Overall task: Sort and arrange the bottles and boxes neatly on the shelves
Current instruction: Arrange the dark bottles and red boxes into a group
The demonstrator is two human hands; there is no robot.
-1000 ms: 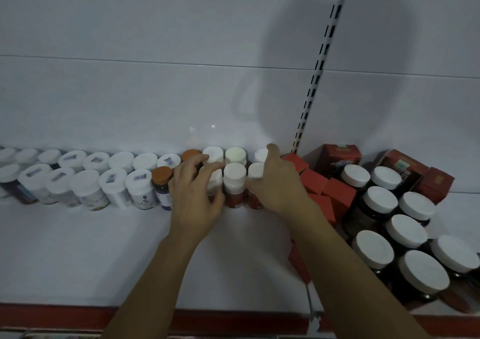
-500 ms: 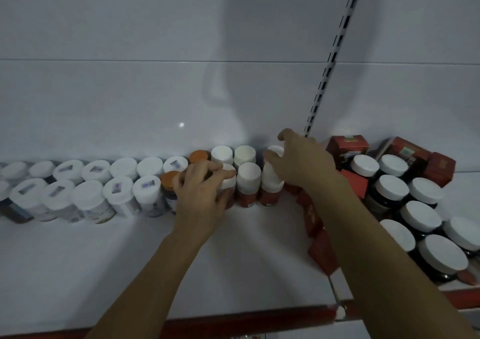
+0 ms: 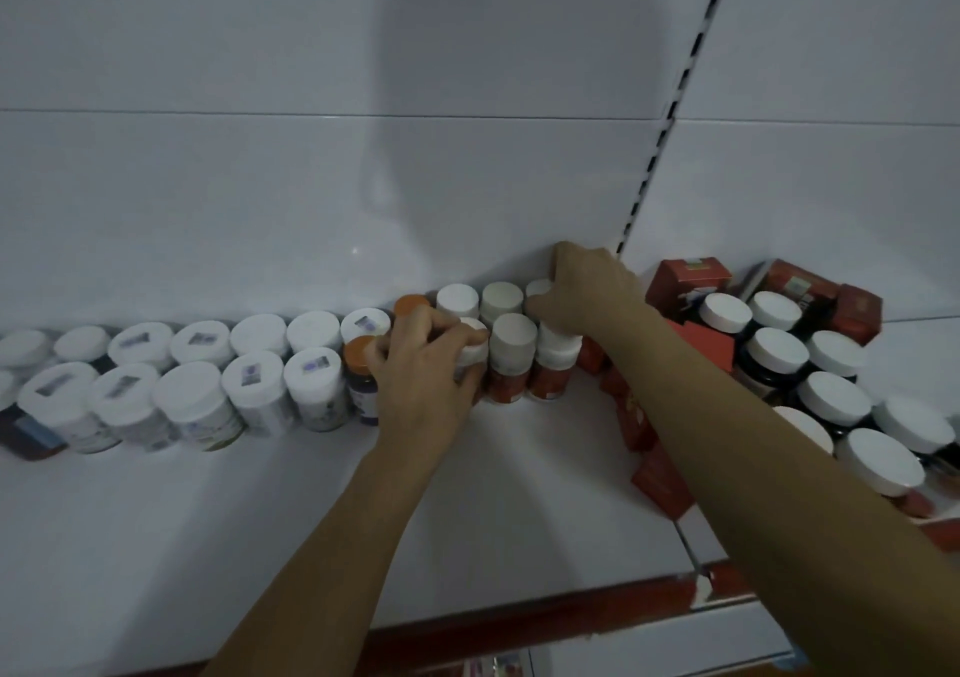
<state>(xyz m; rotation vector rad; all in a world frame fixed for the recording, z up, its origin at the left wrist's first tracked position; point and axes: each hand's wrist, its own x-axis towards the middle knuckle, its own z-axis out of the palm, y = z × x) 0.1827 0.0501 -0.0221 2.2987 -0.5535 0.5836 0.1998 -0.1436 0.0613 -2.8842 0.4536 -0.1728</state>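
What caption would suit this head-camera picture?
Left hand and right hand grip white-capped bottles standing in rows on a shelf beside red boxes.

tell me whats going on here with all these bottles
A person is tidying two rows of small bottles at the back of a white shelf. The left hand grips a white-capped front-row bottle beside the orange-capped bottles. The right hand curls around the end bottle of the back row. To the right, red boxes and dark, white-lidded jars sit jumbled together.
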